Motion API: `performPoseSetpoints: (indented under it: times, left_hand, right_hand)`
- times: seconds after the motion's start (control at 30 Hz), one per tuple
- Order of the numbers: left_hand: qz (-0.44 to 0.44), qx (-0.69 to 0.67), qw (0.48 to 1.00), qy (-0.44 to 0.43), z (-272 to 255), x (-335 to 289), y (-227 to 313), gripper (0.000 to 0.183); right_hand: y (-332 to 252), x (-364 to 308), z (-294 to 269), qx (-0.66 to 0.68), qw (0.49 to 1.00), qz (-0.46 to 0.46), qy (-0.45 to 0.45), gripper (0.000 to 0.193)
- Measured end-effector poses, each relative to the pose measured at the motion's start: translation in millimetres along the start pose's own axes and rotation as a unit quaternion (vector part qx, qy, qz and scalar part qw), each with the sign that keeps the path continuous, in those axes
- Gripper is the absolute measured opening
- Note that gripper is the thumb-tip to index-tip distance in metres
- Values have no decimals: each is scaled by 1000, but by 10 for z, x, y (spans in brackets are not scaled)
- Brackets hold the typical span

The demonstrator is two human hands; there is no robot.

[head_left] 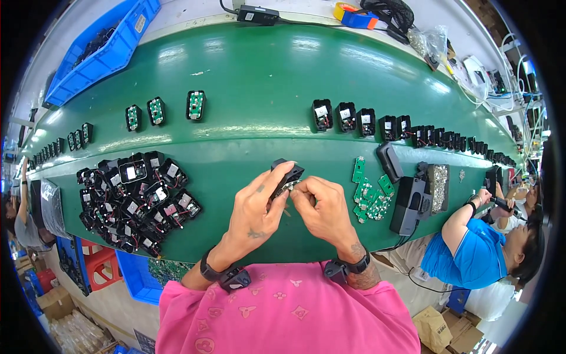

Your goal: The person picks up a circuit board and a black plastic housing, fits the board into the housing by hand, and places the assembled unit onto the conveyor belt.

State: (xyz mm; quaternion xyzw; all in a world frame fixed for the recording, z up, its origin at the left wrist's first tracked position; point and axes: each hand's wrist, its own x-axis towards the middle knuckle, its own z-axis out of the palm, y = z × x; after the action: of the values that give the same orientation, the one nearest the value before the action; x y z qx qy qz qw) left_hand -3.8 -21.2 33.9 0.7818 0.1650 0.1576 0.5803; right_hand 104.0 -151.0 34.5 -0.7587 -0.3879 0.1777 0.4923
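Observation:
My left hand (253, 207) is closed around a small black plastic housing (291, 172), holding it tilted above the bench in front of me. At the open side of this housing, the fingertips of my right hand (325, 211) are pinched together. Whatever lies between them is too small and too covered to make out. Left of my hands is a heap of black housings (131, 203) with wires and white-labelled parts inside. Loose green circuit boards (368, 199) lie spread out to the right of my right hand.
Housings with boards (196, 105) line the far left; open housings (322, 114) line the far right. Beyond the boards stand a black device (408, 203) and a tray of small metal parts (438, 187). A blue bin (94, 56) sits far left. A co-worker (471, 251) works at right.

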Motion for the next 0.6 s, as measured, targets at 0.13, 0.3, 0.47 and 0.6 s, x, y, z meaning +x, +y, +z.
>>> performPoseSetpoints:
  times: [0.13,0.3,0.47,0.6]
  left_hand:
    - [-23,-56,998,-7,8,34,-66,51]
    - [-160,-290,944,0,-26,33,-67,59]
    - [-114,-313,943,0,-24,-10,-115,66]
    - [-135,-269,953,21,-1,-39,-127,66]
  right_hand:
    - [44,-30,48,-6,1000,12,3,9]
    - [24,-52,42,-20,994,42,97,12]
    - [113,-39,-8,106,985,139,-7,15]
    - [49,-49,129,204,974,68,64,11]
